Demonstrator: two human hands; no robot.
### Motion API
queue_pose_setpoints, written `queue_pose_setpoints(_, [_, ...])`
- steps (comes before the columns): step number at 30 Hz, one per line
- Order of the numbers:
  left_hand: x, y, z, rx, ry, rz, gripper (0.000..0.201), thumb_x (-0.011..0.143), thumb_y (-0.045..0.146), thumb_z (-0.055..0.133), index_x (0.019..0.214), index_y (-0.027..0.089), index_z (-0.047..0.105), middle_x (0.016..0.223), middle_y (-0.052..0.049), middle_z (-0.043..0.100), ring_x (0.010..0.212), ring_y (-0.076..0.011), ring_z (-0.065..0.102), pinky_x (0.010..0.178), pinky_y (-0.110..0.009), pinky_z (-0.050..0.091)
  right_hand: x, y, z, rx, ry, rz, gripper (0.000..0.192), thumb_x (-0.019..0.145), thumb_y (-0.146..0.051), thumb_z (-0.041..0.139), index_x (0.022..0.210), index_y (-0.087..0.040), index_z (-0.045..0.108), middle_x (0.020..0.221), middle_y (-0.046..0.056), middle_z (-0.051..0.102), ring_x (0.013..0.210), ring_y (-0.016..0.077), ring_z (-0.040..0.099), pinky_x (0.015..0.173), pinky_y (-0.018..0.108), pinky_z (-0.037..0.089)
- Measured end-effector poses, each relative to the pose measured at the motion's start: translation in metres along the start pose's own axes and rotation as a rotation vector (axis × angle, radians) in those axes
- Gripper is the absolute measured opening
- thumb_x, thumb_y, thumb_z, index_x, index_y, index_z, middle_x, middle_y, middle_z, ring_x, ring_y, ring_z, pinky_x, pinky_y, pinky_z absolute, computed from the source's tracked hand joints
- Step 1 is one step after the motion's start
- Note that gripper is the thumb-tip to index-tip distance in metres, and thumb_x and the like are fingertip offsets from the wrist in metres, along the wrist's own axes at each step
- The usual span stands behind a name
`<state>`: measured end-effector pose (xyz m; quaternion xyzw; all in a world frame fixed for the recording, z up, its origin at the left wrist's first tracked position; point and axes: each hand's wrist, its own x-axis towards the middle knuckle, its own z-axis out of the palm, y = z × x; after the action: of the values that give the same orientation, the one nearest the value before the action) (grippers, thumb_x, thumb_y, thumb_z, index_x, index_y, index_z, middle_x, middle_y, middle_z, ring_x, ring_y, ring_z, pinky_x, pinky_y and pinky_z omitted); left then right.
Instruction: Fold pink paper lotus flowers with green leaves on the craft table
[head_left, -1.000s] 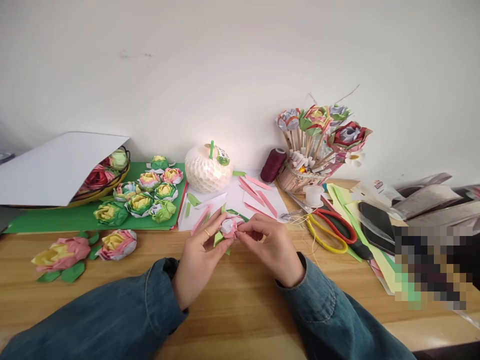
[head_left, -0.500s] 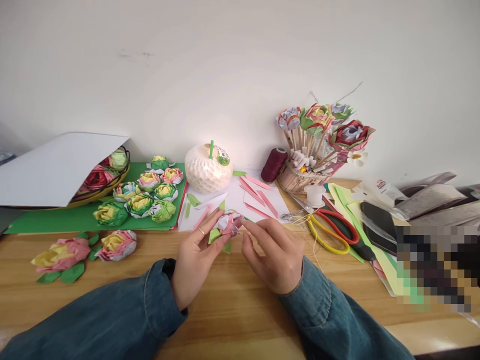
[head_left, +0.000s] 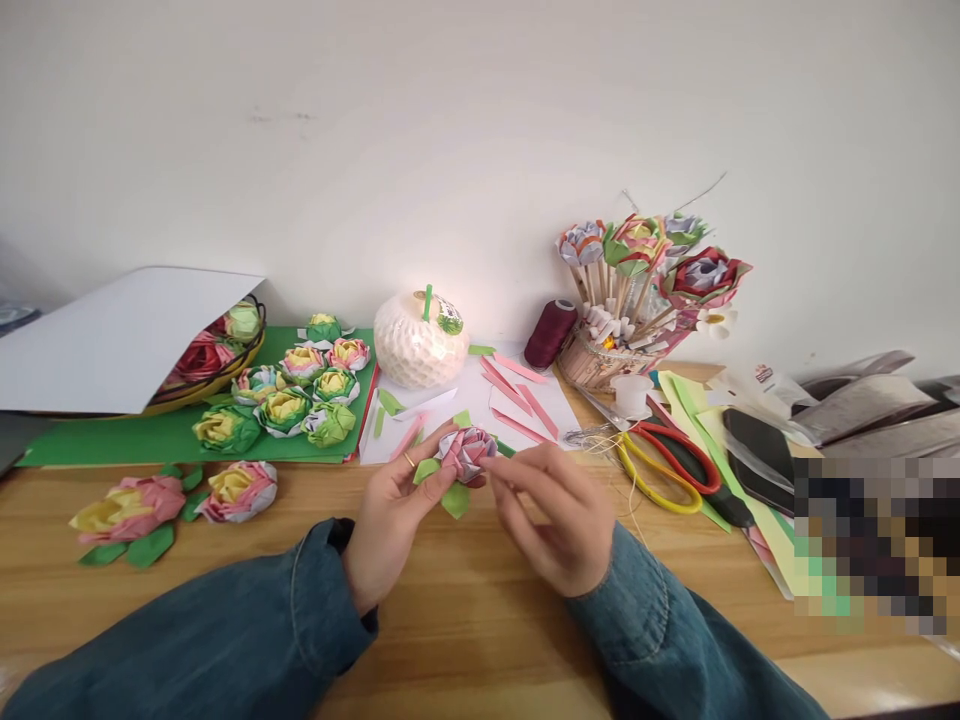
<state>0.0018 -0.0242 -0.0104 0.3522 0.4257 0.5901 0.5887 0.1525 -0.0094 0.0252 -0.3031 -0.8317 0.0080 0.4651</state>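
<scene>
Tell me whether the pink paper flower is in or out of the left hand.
In: the left hand holds the pink paper flower between thumb and fingers.

Pink paper flower (head_left: 466, 454), layered lilac-tinged petals (head_left: 477, 446), green leaves (head_left: 454, 500) around, in the left grip (head_left: 397, 520)

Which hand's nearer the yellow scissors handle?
Right hand: left of the yellow scissors handle, apart from it. Left hand: farther left, holding the pink paper flower.

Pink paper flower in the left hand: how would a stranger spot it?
Above the brown wooden table, find the bare left hand. It holds the round pink-lilac paper flower; unlike the two pink-yellow paper flowers lying leftward, no yellow shows.
</scene>
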Motion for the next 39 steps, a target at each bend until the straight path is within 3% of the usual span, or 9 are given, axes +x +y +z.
queue_pose_setpoints(3, [-0.001,0.003,0.001,-0.017,-0.017,-0.036,0.044,0.066,0.033,0.07,0.107,0.019,0.06,0.118,-0.01,0.055,0.118,-0.0317,0.041,0.1,-0.045,0.032,0.003,0.001,-0.001,0.126,0.001,0.203,0.015,0.078,-0.011,0.053,0.089,-0.018,0.061,0.071,0.003,0.056,0.061,0.0114,0.054,0.051,0.024,0.046])
queue_pose_setpoints(11, [0.001,0.003,0.0,0.001,-0.022,-0.012,0.045,0.067,0.034,0.068,0.109,0.02,0.059,0.119,-0.009,0.054,0.114,-0.0298,0.045,0.095,-0.041,0.037,0.004,0.005,0.003,0.226,-0.044,0.379,0.004,0.077,-0.017,0.057,0.078,-0.016,0.06,0.069,0.002,0.055,0.058,0.0107,0.049,0.05,0.024,0.041])
queue_pose_setpoints(17, [0.002,0.003,0.0,0.035,-0.014,0.002,0.046,0.067,0.037,0.068,0.108,0.019,0.06,0.12,-0.009,0.054,0.114,-0.0297,0.045,0.091,-0.038,0.042,0.005,0.006,0.004,0.267,-0.124,0.462,0.009,0.075,-0.023,0.059,0.07,-0.016,0.057,0.064,0.0,0.053,0.056,0.0103,0.046,0.049,0.023,0.039])
queue_pose_setpoints(24, [0.001,0.002,-0.001,0.102,-0.008,0.039,0.042,0.066,0.038,0.068,0.104,0.019,0.062,0.12,-0.009,0.054,0.107,-0.0304,0.05,0.087,-0.041,0.046,0.007,0.01,0.004,0.467,-0.194,0.658,0.018,0.073,-0.03,0.062,0.067,-0.015,0.054,0.061,-0.001,0.052,0.051,0.0084,0.042,0.045,0.021,0.034])
queue_pose_setpoints(29, [0.002,0.005,0.001,-0.018,-0.025,-0.011,0.042,0.067,0.034,0.068,0.106,0.019,0.061,0.119,-0.009,0.054,0.091,-0.0259,0.058,0.067,-0.033,0.053,0.008,0.008,-0.002,0.441,-0.081,0.555,0.016,0.078,-0.024,0.054,0.065,-0.016,0.055,0.062,-0.001,0.05,0.056,0.0101,0.045,0.05,0.023,0.037])
queue_pose_setpoints(34, [0.001,0.008,0.003,-0.091,-0.027,-0.064,0.033,0.067,0.03,0.069,0.098,0.019,0.065,0.121,-0.008,0.052,0.066,-0.0143,0.06,0.058,-0.027,0.052,0.006,0.007,-0.001,0.38,-0.153,0.494,0.014,0.079,-0.022,0.053,0.075,-0.015,0.064,0.066,0.003,0.058,0.057,0.0118,0.048,0.05,0.024,0.038])
queue_pose_setpoints(39, [0.001,0.01,0.002,-0.113,-0.017,-0.112,0.042,0.067,0.03,0.069,0.106,0.018,0.06,0.098,-0.008,0.064,0.059,-0.0138,0.06,0.056,-0.025,0.05,0.006,0.01,0.002,0.398,-0.204,0.577,0.015,0.078,-0.025,0.054,0.076,-0.014,0.064,0.067,0.004,0.06,0.056,0.0115,0.049,0.048,0.023,0.038])
